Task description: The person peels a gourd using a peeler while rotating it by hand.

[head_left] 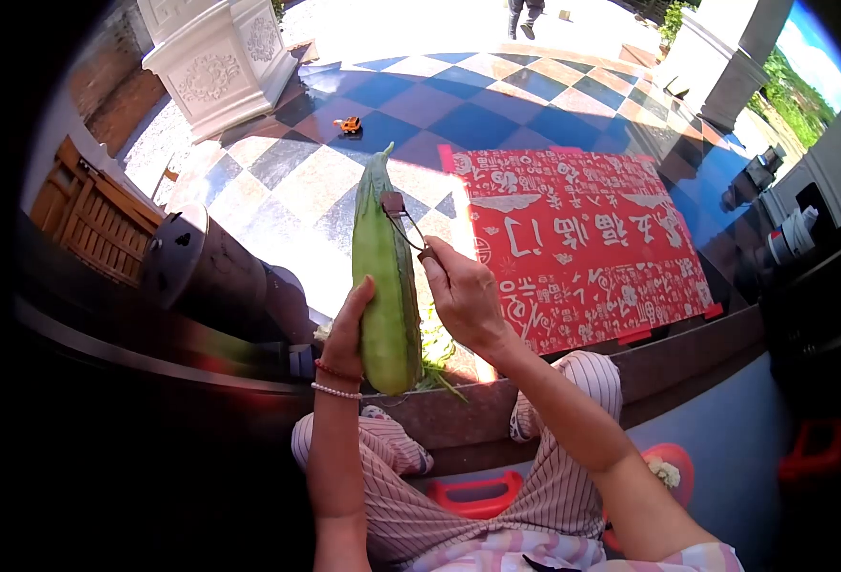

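Observation:
A long green luffa gourd [382, 315] stands nearly upright in front of me, its narrow stem end at the top. My left hand [349, 329] is wrapped around its lower left side. Paler green covers much of the gourd's front, while a darker strip runs down the right edge. My right hand [463, 291] grips the handle of a peeler [394, 203], whose head touches the gourd's upper right side. Green peelings [435, 367] lie on the ground below, partly hidden behind the gourd.
A red mat [582, 253] with white characters covers the tiles at right. At left are a dark drum [196, 257] and a wooden chair [91, 210]. An orange toy vehicle [349, 125] sits farther out; a person [525, 14] is beyond. Beneath me is a red plastic stool [477, 496].

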The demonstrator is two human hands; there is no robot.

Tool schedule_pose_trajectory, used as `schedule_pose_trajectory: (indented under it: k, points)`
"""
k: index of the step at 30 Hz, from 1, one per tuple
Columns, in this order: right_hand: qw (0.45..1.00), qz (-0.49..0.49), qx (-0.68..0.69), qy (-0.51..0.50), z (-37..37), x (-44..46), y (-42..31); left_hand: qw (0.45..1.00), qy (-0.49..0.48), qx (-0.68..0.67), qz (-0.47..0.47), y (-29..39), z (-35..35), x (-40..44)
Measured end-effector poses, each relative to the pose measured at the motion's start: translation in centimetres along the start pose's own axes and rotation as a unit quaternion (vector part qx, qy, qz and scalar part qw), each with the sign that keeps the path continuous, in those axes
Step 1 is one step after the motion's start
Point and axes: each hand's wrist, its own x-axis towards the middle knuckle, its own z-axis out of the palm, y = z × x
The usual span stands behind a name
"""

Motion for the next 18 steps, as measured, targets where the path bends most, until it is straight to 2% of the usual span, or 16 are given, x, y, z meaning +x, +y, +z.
schedule_pose_trajectory:
  k: [3,11,14,18]
  points:
    - [0.999,-0.022,-0.034,0.035,-0.2,0.3,0.4,0.999,0.008,0.037,0.004,-0.9,-0.9,0.7]
    - [0.999,-0.013,-0.049,0.004,-0.4,-0.1,0.5,0.99,-0.001,0.136,0.032,-0.8,0.0,0.6]
    - [0.998,-0.011,-0.052,-0.026,-0.5,-0.5,0.4,0.997,-0.001,0.068,-0.03,0.0,0.6,0.3]
    - [0.998,0.001,-0.052,-0.047,-0.8,-0.6,0.3,0.998,0.008,0.041,-0.041,-0.2,0.5,0.5]
